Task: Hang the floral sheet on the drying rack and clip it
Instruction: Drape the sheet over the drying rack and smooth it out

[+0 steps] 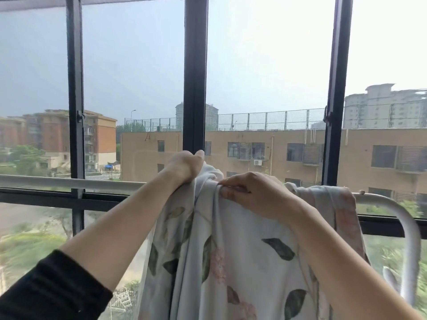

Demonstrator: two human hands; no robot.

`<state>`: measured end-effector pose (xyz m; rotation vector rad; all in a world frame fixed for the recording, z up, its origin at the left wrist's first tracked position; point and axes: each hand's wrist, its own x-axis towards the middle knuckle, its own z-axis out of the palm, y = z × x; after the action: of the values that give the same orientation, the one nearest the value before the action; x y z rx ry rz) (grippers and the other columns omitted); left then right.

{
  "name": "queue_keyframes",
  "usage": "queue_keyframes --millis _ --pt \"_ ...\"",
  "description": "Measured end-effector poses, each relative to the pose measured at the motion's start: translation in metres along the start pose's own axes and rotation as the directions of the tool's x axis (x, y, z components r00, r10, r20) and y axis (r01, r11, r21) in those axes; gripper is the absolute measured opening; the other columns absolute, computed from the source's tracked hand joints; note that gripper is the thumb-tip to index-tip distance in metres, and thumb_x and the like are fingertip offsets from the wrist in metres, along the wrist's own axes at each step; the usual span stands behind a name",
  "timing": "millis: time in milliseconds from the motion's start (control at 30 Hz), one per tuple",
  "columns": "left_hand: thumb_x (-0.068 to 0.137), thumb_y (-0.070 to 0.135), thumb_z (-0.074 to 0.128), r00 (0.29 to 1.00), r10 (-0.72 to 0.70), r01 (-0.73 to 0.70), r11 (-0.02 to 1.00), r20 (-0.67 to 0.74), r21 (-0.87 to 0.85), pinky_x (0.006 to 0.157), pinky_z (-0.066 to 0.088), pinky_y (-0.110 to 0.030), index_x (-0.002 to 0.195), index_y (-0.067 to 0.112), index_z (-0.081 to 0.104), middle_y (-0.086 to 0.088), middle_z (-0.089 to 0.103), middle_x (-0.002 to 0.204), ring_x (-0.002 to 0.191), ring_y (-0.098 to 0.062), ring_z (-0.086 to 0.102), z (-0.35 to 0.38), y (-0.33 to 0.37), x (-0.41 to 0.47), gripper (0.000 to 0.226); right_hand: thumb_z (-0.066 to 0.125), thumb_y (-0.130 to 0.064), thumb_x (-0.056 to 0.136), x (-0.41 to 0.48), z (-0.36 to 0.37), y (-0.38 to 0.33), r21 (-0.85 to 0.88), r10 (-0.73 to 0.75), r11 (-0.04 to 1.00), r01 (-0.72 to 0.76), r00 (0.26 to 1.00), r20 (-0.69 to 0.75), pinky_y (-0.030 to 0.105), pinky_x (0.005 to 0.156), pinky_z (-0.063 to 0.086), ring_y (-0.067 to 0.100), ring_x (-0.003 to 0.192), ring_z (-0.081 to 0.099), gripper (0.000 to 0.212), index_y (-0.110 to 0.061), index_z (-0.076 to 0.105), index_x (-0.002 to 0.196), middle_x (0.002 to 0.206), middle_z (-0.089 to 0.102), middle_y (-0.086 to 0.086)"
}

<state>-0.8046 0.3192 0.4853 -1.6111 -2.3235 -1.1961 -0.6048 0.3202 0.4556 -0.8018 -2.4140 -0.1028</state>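
Grip on cloth at both hands: left hand (187, 166) clutching a raised fold of the floral sheet (231, 250), right hand (251, 192) pinching its bunched top. Draped over the white drying rack (69, 181), hanging down before a dark window frame (195, 88).

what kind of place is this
Probably an upper-floor apartment's enclosed balcony or window bay used for laundry: dark-framed windows look out over a tan building and its roof, and a white drying rack by the glass carries the floral sheet.
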Motion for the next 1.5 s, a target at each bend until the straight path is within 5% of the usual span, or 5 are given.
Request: queue_keyframes --millis 133,567,800,1167,1500 --pt "0.094 0.041 0.041 0.963 0.172 -0.182 0.983 -0.209 -0.029 0.061 0.037 -0.031 0.058 0.014 0.053 -0.005 0.056 0.064 0.073 -0.028 0.055 -0.002 -0.008 -0.023 0.047 0.049 -0.061 0.087 0.002 0.0 0.009 0.027 0.027 0.999 -0.027 1.0 0.008 0.026 0.082 0.046 0.008 0.104 0.061 0.031 -0.057 0.055 0.117 0.112 0.067 -0.021" --pt "0.079 0.064 0.046 0.753 0.366 -0.42 0.907 -0.547 0.028 0.09 0.028 -0.024 0.111 0.014 0.055 -0.001 0.049 0.11 0.107 -0.017 0.042 0.005 -0.087 -0.104 0.059 0.053 -0.063 0.083 0.004 0.001 0.017 0.084 0.08 0.993 -0.078 0.997 -0.016 0.027 0.087 0.046 0.004 0.107 0.06 0.027 -0.059 0.059 0.109 0.112 0.066 -0.026" --pt "0.053 0.073 0.07 0.973 -0.014 -0.059 0.951 -0.231 -0.304 0.087 0.047 -0.034 0.118 0.023 0.045 0.008 0.049 0.112 0.103 -0.013 0.052 0.026 -0.093 -0.131 0.086 0.053 -0.061 0.085 0.004 0.002 0.013 0.07 0.08 0.994 -0.078 0.997 -0.014 0.028 0.087 0.045 0.006 0.104 0.06 0.025 -0.057 0.061 0.109 0.108 0.067 -0.024" --pt "0.076 0.042 0.071 0.988 -0.099 0.149 0.821 0.12 -0.552 0.085 0.056 -0.043 0.086 0.021 0.072 -0.001 0.075 0.086 0.085 -0.019 0.07 0.043 -0.081 -0.141 0.023 0.053 -0.062 0.083 -0.001 -0.003 0.02 0.079 0.082 0.994 -0.08 0.997 -0.016 0.029 0.085 0.046 0.007 0.101 0.061 0.024 -0.058 0.061 0.106 0.104 0.068 -0.026" --pt "0.063 0.046 0.061 0.996 -0.04 -0.022 0.726 -0.074 -0.687 0.066 0.042 -0.039 0.084 -0.008 0.06 -0.014 0.06 0.073 0.069 -0.025 0.054 -0.008 -0.085 -0.128 0.058 0.055 -0.061 0.083 -0.006 -0.007 0.023 0.108 0.067 0.992 -0.065 0.998 -0.019 0.027 0.081 0.043 0.005 0.102 0.06 0.022 -0.059 0.061 0.105 0.104 0.067 -0.027"
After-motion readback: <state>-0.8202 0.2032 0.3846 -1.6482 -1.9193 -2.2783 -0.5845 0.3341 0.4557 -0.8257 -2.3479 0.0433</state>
